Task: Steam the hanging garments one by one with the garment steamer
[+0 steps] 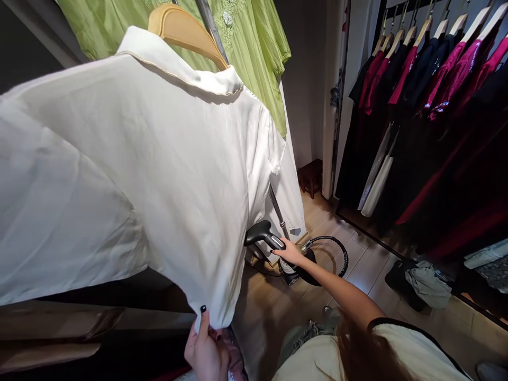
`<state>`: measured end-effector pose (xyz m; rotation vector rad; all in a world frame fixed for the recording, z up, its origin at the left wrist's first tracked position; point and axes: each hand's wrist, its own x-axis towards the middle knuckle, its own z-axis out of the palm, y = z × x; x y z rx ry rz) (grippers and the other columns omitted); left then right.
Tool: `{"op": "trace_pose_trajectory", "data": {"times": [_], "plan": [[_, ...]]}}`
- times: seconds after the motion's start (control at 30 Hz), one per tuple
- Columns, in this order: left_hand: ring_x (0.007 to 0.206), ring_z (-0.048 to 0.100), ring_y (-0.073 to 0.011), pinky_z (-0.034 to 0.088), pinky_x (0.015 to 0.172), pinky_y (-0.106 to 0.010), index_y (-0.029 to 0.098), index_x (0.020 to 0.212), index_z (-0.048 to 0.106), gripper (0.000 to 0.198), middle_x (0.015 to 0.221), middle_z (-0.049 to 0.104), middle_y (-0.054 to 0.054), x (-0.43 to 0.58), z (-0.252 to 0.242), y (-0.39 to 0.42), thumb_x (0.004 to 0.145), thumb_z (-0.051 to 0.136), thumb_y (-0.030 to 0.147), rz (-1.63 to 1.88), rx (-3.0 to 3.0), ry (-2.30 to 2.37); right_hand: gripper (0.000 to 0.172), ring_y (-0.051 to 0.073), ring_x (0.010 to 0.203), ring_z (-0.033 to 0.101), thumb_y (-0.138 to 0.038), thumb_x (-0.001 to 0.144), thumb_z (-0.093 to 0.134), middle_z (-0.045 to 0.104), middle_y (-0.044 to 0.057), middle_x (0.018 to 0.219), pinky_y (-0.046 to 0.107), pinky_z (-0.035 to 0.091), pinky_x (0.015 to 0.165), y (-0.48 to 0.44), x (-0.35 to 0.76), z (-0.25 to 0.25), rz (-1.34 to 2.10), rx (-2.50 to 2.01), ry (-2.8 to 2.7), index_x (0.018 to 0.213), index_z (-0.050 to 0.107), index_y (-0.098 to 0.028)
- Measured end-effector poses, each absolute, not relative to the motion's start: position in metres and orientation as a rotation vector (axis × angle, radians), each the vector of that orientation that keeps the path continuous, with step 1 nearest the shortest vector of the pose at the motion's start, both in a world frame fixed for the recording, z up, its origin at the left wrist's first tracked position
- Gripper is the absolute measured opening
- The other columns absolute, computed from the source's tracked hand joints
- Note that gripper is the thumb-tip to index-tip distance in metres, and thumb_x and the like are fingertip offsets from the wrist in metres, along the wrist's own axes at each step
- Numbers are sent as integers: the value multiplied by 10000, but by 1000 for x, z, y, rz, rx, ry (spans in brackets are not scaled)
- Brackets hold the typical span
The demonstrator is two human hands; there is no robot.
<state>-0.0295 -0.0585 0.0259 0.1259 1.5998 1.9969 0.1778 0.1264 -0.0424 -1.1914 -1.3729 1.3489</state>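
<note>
Left hand (204, 352), lower centre: fingers clamped on the hem of a white blouse (159, 174), which hung at left from a wooden hanger (186, 34). Right hand (291, 252), centre: fingers wrapped around a black steamer handle (264, 235).

shirt (138, 159) on a hanger (186, 37), garment steamer (288, 270) on the floor (369, 270) behind, hanging clothes (428, 106) to the right
</note>
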Motion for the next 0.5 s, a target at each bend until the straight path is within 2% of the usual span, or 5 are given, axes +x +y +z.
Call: {"op": "trace_pose_trajectory", "data": {"times": [0.1, 0.27, 0.4, 0.5], "plan": [[570, 531, -80, 415, 470, -177, 133, 994, 714, 381, 813, 692, 2, -35, 27, -52, 660, 846, 262, 2003, 152, 1621, 370, 132, 567, 542, -342, 663, 750, 639, -32, 733, 255, 445, 574, 117, 192, -48, 1315, -1225, -1364, 982, 652, -181], [606, 560, -78, 492, 488, -150, 125, 922, 728, 303, 878, 707, -15, -42, 25, -24, 651, 820, 224, 1922, 159, 1689, 420, 214, 808, 614, -386, 699, 708, 678, 28, 868, 327, 494, 758, 96, 227, -51, 1064, -1323, -1204, 1059, 641, -180], [636, 587, -97, 522, 516, -163, 129, 848, 724, 257, 867, 707, -22, -44, 19, 1, 623, 810, 217, 1892, 191, 1709, 480, 236, 827, 631, -459, 760, 643, 689, 57, 913, 349, 514, 770, 72, 257, -48, 906, -1384, -1030, 1145, 618, -173], [624, 594, -115, 481, 478, -176, 150, 845, 718, 284, 840, 696, -22, -40, 6, 17, 605, 810, 268, 1806, 236, 1757, 531, 227, 781, 643, -493, 740, 666, 696, 48, 909, 332, 528, 723, 52, 275, -49, 776, -1422, -836, 1168, 628, -182]]}}
